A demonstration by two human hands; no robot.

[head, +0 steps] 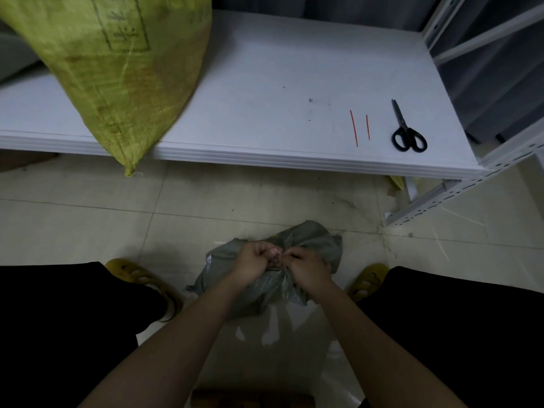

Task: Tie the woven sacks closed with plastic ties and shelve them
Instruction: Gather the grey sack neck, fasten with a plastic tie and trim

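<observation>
Directly under both curled hands (281,265), the grey sack's (309,240) gathered neck.

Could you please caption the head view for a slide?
Both hands, left hand and right hand, pinch the grey sack neck on the floor; yellow sack, red ties, scissors on shelf.

Head view, steeply down, near hands (281,265)

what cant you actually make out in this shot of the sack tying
Head view only:
- The neck of the grey sack: covered by the left hand and right hand, so whether a tie is on it cannot be told.
- The yellow-green sack on the shelf: its top is cut off by the frame's upper edge, its print blurred.
- The object at the bottom edge: cut off and dark.
</observation>
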